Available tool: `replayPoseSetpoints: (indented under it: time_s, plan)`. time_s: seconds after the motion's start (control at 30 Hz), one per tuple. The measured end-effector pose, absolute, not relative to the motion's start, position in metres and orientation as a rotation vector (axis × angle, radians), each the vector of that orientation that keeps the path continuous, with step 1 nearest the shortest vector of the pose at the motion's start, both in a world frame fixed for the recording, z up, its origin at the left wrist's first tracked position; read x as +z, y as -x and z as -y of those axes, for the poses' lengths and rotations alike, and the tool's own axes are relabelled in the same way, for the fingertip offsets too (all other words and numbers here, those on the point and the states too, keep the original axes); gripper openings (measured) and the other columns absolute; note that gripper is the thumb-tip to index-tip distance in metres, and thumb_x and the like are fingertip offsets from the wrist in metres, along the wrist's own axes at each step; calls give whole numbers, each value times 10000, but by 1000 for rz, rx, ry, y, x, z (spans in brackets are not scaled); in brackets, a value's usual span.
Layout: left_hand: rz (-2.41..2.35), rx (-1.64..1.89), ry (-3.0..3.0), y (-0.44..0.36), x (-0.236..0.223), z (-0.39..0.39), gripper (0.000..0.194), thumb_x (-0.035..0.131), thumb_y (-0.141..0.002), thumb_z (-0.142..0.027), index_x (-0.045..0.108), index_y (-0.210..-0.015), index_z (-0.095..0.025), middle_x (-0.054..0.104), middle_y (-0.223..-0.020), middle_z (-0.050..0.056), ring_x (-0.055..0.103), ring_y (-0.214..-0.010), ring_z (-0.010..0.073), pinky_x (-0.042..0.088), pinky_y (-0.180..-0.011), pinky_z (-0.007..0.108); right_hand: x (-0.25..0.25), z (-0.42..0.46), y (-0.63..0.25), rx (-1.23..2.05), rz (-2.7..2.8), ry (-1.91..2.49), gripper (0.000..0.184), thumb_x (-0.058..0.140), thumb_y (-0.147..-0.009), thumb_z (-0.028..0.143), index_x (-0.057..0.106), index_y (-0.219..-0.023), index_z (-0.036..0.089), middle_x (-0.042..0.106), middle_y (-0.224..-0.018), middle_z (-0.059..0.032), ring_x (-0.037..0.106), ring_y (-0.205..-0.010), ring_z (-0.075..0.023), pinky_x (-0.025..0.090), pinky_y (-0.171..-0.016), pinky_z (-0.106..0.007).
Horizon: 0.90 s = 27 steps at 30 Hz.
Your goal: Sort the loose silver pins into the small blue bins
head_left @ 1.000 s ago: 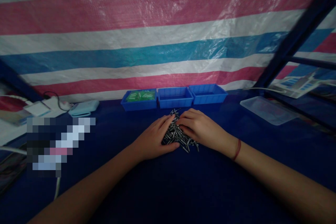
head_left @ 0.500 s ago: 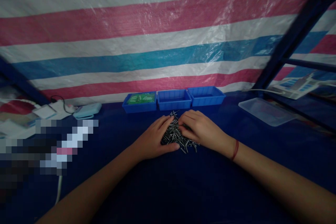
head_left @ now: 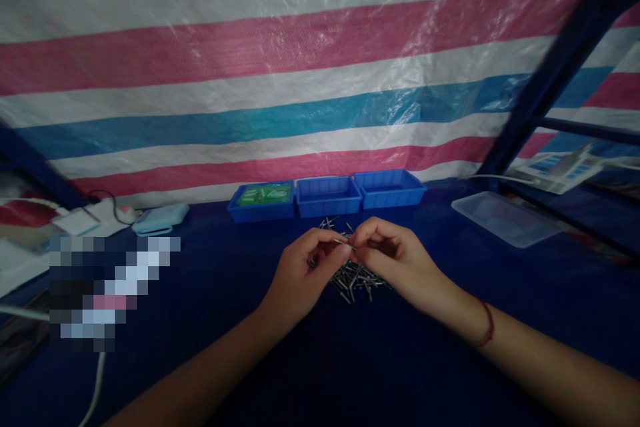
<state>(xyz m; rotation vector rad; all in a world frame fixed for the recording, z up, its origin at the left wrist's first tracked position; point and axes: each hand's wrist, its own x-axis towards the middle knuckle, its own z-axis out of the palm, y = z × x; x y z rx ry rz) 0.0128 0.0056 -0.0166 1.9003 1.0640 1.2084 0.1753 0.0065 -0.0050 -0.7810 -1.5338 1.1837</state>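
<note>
Hands: two, one left hand (head_left: 305, 270) and one right hand (head_left: 403, 263). Slender metal pin (head_left: 345, 243) between the fingertips: one. Pile of metal pins (head_left: 353, 279): one; the overlapping pins number more than ten, exact count not readable. Blue plastic bins (head_left: 329, 204): three. Bins containing green-and-white pieces (head_left: 264, 194): one; piece count not readable. Translucent plastic lid (head_left: 505, 218): one. Light-blue case (head_left: 161, 218): one. Red wristband (head_left: 489, 323): one.
</note>
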Motion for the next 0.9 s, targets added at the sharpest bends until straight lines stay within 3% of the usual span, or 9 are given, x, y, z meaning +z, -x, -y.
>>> replayPoseSetpoints:
  time_s: [0.2, 0.37, 0.57, 0.77, 0.9]
  plan:
    - [-1075, 1294, -1960, -6, -10, 4, 74, 564, -832, -228, 624, -848, -187, 637, -766, -12, 558, -628, 98, 439, -589, 213, -5, -2, -172, 1302, 1524, 808, 48, 599, -757, 209, 578, -778, 172, 597, -674, 22, 549, -619, -83, 423, -577, -224]
    - [-1060, 1320, -2051, -3, -10, 4, 93, 556, -840, -212, 627, -898, -199, 650, -819, -2, 594, -703, 116, 468, -636, 232, -4, -2, -172, 1305, 1653, 820, 154, 540, -827, 277, 614, -741, 173, 612, -678, -1, 568, -645, -100, 462, -624, -254]
    - [-1081, 1348, -2075, -3, -13, 3, 111, 559, -839, -187, 632, -919, -208, 652, -822, -4, 596, -704, 112, 472, -627, 226, -8, -3, -172, 1280, 1553, 759, 65, 610, -781, 228, 594, -829, 188, 637, -738, 5, 591, -657, -92, 485, -606, -233]
    - [-1101, 1367, -2091, -4, -14, 1, 113, 575, -831, -186, 637, -921, -214, 655, -839, -5, 600, -719, 113, 476, -639, 225, -7, -2, -172, 1199, 1503, 741, 90, 637, -743, 164, 595, -819, 190, 628, -694, 29, 582, -606, -70, 468, -555, -200]
    - [-1124, 1341, -2089, -5, -12, -1, 95, 566, -842, -206, 641, -900, -211, 660, -828, -4, 603, -703, 116, 485, -641, 228, -5, 0, -172, 1114, 1542, 722, 101, 629, -746, 149, 618, -836, 192, 644, -755, 10, 607, -664, -85, 489, -602, -219]
